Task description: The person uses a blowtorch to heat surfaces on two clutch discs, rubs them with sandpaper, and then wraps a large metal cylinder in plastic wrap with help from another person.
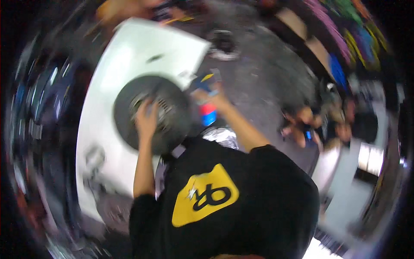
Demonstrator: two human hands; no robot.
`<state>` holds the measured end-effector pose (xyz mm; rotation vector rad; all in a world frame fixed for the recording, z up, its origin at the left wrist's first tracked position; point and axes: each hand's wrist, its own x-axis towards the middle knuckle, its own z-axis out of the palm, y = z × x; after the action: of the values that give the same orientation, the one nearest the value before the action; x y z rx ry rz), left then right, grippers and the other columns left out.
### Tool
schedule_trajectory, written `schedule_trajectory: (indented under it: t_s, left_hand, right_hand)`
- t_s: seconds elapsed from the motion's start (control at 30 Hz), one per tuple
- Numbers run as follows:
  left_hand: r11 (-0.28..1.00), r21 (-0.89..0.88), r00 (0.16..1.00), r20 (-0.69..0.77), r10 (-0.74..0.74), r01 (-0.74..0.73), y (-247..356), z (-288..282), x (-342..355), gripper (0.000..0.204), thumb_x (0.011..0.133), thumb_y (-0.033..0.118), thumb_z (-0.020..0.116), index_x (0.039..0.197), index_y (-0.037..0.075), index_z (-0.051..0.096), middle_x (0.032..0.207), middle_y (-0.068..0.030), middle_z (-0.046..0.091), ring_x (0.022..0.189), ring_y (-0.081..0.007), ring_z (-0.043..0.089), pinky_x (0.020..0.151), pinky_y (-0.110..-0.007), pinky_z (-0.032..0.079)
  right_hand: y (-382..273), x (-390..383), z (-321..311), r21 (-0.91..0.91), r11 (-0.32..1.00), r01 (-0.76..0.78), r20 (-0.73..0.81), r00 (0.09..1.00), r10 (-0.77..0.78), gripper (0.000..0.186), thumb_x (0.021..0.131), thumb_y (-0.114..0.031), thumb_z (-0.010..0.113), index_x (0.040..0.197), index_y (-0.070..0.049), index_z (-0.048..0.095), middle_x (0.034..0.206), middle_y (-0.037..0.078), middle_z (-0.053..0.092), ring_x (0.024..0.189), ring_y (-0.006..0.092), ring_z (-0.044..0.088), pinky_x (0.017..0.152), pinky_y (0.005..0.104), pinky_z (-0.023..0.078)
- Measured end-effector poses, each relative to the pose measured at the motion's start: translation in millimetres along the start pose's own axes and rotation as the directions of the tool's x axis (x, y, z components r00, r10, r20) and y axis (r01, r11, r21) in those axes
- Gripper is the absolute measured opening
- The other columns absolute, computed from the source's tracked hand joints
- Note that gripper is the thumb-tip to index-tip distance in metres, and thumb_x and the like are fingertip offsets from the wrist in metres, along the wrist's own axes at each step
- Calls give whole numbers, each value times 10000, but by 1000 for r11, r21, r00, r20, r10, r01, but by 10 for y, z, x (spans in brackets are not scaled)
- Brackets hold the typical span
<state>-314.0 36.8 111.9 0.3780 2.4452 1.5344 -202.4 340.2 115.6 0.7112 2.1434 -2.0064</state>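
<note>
One left hand (pixel 146 118), fingers apart, touches one wheel (pixel 166 111); one right hand (pixel 218 98), fingers clamped, holds one blue-yellow object (pixel 204 82).

A white table (pixel 138 47) stands over grey floor (pixel 269 69).

This looks like a workshop: a dark wheel-like disc (pixel 171 110) with a ribbed metallic centre sits at a white desk (pixel 136 52) beside a grey, smudged floor (pixel 271 82).

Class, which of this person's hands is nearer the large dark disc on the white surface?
Left. The left hand is over the middle of the dark disc; the right hand is beyond the disc's right edge, near a red-and-blue item.
</note>
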Motion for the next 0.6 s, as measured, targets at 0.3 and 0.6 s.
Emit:
schedule_trajectory:
  t_s: [0.3, 0.6]
  left_hand:
    - [869, -411, 903, 420, -88, 276, -397, -165, -1862, 863, 865, 37, 807, 1538, -57, 274, 1549, -243, 387, 1425, -312, 424, 1199, -449, 333]
    - [925, -336, 969, 224, -101, 174, -768, -1227, -2295, 483, 844, 96, 858, 1169, -52, 532, 1086, -116, 640, 972, -169, 637, 843, -323, 550]
  right_hand:
    - [-428, -1387, 1724, 29, 956, 291, 119, 949, -292, 716, 800, -608, 796, 1259, -74, 671, 1184, 190, 690, 1126, 338, 657, 961, 426, 503]
    - [-433, -1717, 2714, -408, 567, 715, 91, 650, -754, 608, 783, -529, 816, 1043, -19, 611, 916, 175, 646, 859, 387, 657, 780, 457, 528]
